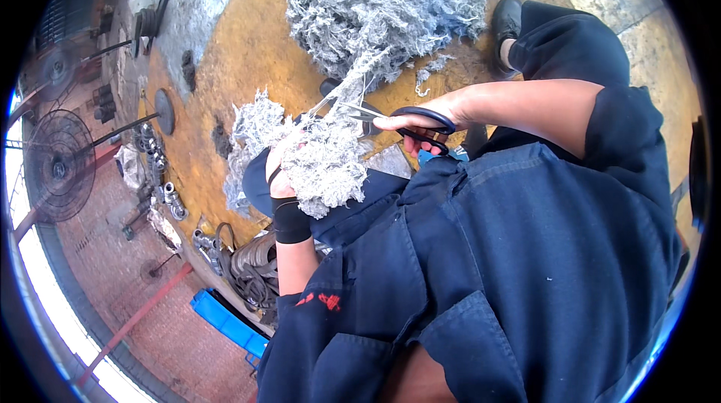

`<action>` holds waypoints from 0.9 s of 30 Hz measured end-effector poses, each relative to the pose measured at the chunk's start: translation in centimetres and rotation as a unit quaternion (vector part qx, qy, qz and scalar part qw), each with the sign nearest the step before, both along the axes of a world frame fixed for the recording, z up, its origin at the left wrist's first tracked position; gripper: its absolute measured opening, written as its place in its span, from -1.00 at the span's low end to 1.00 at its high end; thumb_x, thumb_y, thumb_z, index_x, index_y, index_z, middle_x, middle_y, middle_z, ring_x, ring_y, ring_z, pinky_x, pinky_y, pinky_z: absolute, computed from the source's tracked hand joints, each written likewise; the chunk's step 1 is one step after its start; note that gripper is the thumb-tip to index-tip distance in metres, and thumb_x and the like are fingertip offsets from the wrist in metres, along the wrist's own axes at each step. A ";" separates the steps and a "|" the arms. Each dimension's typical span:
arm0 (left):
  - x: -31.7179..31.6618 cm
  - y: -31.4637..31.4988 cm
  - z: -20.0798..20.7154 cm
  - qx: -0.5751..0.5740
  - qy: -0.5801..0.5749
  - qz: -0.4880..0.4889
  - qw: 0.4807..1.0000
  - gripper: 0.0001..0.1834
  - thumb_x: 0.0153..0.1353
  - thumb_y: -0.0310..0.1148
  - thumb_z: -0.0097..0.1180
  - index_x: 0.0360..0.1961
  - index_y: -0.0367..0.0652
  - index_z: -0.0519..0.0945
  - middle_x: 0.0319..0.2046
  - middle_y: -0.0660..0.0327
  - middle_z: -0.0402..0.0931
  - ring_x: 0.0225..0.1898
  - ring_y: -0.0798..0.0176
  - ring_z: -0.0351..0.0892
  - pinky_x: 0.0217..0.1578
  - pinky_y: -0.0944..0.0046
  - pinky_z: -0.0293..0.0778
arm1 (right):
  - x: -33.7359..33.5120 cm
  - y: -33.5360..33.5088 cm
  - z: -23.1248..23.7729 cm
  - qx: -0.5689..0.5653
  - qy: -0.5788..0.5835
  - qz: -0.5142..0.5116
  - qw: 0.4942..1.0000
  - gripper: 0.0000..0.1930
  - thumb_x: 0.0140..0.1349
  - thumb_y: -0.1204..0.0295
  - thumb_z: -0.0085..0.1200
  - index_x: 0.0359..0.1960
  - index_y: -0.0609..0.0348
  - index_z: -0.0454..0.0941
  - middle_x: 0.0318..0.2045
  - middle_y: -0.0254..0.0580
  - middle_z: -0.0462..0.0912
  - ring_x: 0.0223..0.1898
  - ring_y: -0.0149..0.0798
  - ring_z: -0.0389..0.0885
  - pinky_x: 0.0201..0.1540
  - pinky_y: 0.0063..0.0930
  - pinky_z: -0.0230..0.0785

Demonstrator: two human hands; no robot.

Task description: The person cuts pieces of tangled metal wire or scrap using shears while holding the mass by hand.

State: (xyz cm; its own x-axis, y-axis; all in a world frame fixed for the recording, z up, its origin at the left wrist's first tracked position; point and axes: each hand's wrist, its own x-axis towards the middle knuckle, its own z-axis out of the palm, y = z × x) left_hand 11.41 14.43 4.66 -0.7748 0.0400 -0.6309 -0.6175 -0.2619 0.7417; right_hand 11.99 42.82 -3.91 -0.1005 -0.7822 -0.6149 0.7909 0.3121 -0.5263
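1. Left hand [279, 163]: closed on a grey fibre tuft [327, 169], which hides most of the fingers; a black band [291, 220] encircles the wrist.
2. Right hand [422, 123]: curled through the black handles of the scissors [363, 110], thumb extended along them; blades pointing left, at the strand [359, 78].
3. Strand: runs from the tuft up to the large fibre heap [383, 9].
4. Heap: on the yellowish floor [233, 35], beyond both hands.

At the left, a caged fan [59, 169] is standing near a second fan [57, 70]; a long blue object [227, 321] is showing against reddish brickwork [105, 238].
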 end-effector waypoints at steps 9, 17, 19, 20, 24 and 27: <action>0.8 1.1 -0.1 -0.003 0.005 -0.016 1.000 -0.71 0.20 -0.46 0.06 -0.06 -0.37 0.51 -0.21 0.05 0.59 -0.26 0.19 0.61 -0.19 0.23 0.53 | -2.3 -2.6 -0.4 -0.045 0.016 -0.010 0.999 -0.19 0.05 -0.49 -0.29 -0.59 0.11 0.51 -0.65 -0.34 0.48 -0.66 -0.46 0.40 -0.63 -0.58 0.19; -0.3 1.2 -2.7 0.034 -0.038 -0.070 0.996 -0.76 0.24 -0.45 0.04 -0.11 -0.34 0.54 -0.28 0.08 0.60 -0.29 0.23 0.61 -0.26 0.26 0.54 | -2.7 -2.2 1.9 -0.030 0.053 -0.036 0.997 -0.22 0.06 -0.47 -0.29 -0.65 0.10 0.40 -0.75 -0.41 0.25 -0.79 -0.47 0.23 -0.73 -0.60 0.09; -0.8 1.1 -3.7 0.032 -0.038 -0.096 0.994 -0.80 0.25 -0.43 0.04 -0.15 -0.32 0.54 -0.35 0.13 0.59 -0.37 0.26 0.60 -0.36 0.29 0.53 | -2.6 -2.6 1.3 -0.023 0.061 -0.053 0.996 -0.24 0.05 -0.47 -0.24 -0.62 0.09 0.37 -0.74 -0.44 0.22 -0.78 -0.51 0.19 -0.73 -0.62 0.09; -1.0 1.5 -3.9 0.038 -0.041 -0.099 0.993 -0.80 0.25 -0.43 0.04 -0.16 -0.32 0.54 -0.36 0.14 0.59 -0.38 0.26 0.60 -0.38 0.30 0.53 | -2.6 -2.8 1.3 -0.027 0.062 -0.065 0.996 -0.25 0.04 -0.47 -0.22 -0.62 0.08 0.36 -0.73 -0.44 0.22 -0.78 -0.52 0.19 -0.73 -0.62 0.09; -0.9 4.8 -2.2 0.007 -0.037 -0.077 0.996 -0.78 0.28 -0.42 0.03 -0.13 -0.35 0.54 -0.30 0.10 0.60 -0.33 0.24 0.62 -0.32 0.28 0.55 | -2.8 -2.8 2.0 -0.020 0.032 -0.082 0.996 -0.30 0.05 -0.43 -0.14 -0.65 0.03 0.27 -0.75 -0.49 0.20 -0.80 -0.56 0.16 -0.77 -0.64 0.06; -1.1 3.9 -2.8 0.023 -0.027 -0.094 0.995 -0.77 0.27 -0.44 0.03 -0.12 -0.37 0.55 -0.25 0.07 0.61 -0.30 0.22 0.63 -0.26 0.26 0.56 | -2.7 -2.3 2.8 -0.029 0.015 -0.094 0.995 -0.32 0.05 -0.41 -0.11 -0.67 0.00 0.23 -0.78 -0.50 0.18 -0.82 -0.56 0.15 -0.80 -0.64 0.03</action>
State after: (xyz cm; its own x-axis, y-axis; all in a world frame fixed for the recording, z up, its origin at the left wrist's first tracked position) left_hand 10.32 18.29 1.89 -0.7154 0.2111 -0.6661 -0.6980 -0.1717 0.6952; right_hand 9.25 40.48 -1.15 -0.2655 -0.7822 -0.5637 0.8167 0.1283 -0.5627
